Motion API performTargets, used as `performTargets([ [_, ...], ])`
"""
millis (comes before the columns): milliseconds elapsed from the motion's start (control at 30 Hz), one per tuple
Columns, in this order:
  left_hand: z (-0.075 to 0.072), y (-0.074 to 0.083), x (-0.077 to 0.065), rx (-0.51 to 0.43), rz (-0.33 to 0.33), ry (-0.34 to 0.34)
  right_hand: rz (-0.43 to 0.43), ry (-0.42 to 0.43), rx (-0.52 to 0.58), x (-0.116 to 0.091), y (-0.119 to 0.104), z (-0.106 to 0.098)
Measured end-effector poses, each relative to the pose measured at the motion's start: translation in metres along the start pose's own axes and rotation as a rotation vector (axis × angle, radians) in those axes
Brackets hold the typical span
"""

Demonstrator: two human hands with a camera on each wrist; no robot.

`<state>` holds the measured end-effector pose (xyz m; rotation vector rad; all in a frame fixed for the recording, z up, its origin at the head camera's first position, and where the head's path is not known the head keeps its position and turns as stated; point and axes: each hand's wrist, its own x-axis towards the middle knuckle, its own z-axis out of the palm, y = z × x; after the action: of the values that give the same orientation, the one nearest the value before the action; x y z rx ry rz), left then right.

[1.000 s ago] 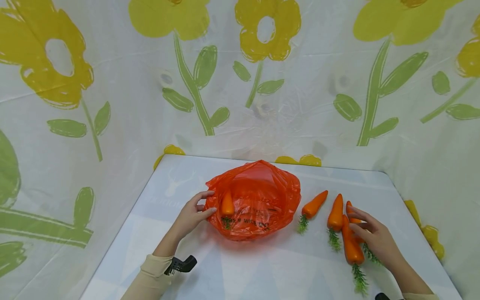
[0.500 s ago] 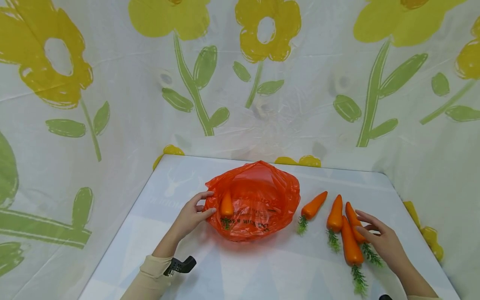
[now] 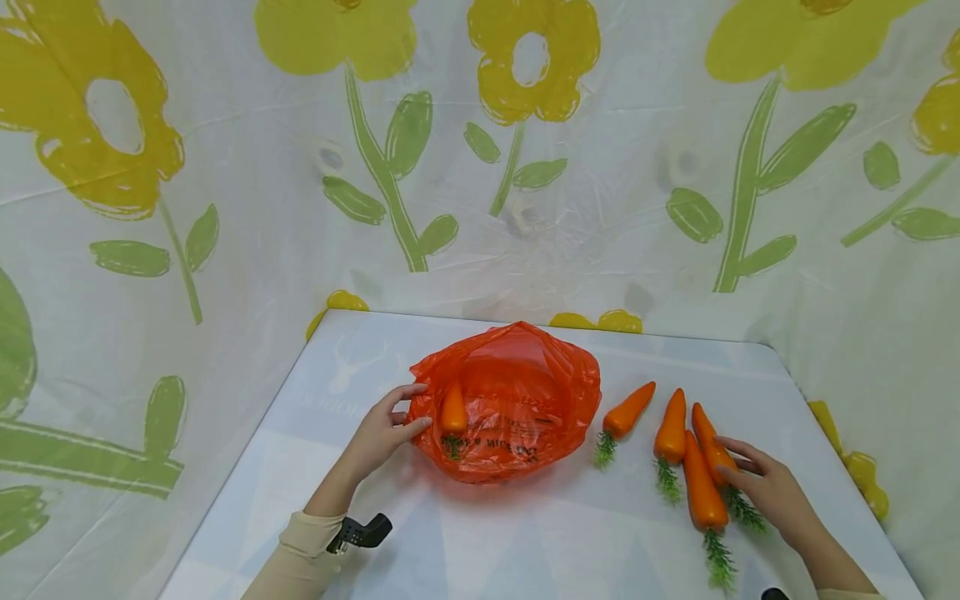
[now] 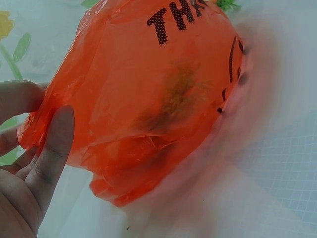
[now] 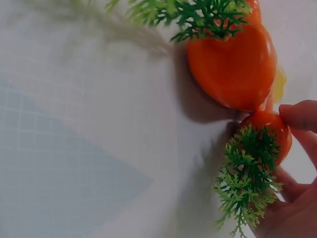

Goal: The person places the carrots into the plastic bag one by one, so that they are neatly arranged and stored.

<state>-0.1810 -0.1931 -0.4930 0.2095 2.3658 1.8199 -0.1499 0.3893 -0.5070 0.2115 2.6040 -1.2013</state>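
Note:
An orange-red plastic bag [image 3: 525, 417] with black lettering lies with its mouth spread wide. My left hand [image 3: 380, 429] pinches the left edge of its rim between thumb and fingers, seen close up in the left wrist view. One carrot [image 3: 453, 408] lies inside the bag, near that hand. At the right, my right hand [image 3: 768, 483] holds the rightmost carrot [image 3: 712, 442] by its thick end, its leafy top pointing towards me. In the right wrist view, the thumb rests on one side of this carrot [image 5: 267, 129], with other fingers partly hidden behind it.
A larger carrot [image 3: 703, 492] lies against the held one, with another carrot [image 3: 671, 429] just left of it. A separate carrot [image 3: 628, 412] lies between those and the bag. The white table [image 3: 480, 550] is enclosed by a flower-patterned curtain [image 3: 600, 225].
My right hand has shifted right and slightly towards me along the rightmost carrot, uncovering its tip. The left hand and the bag have stayed in place.

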Motion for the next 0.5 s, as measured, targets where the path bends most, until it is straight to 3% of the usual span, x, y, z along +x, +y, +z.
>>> performTargets([
  [267, -0.0004, 0.0001, 0.0007, 0.002, -0.001, 0.000, 0.010, -0.037, -0.001, 0.0008, -0.0001, -0.0016],
  [500, -0.0008, 0.0001, -0.0016, -0.001, -0.004, 0.005, 0.000, -0.019, -0.029, -0.0003, -0.0015, -0.0025],
])
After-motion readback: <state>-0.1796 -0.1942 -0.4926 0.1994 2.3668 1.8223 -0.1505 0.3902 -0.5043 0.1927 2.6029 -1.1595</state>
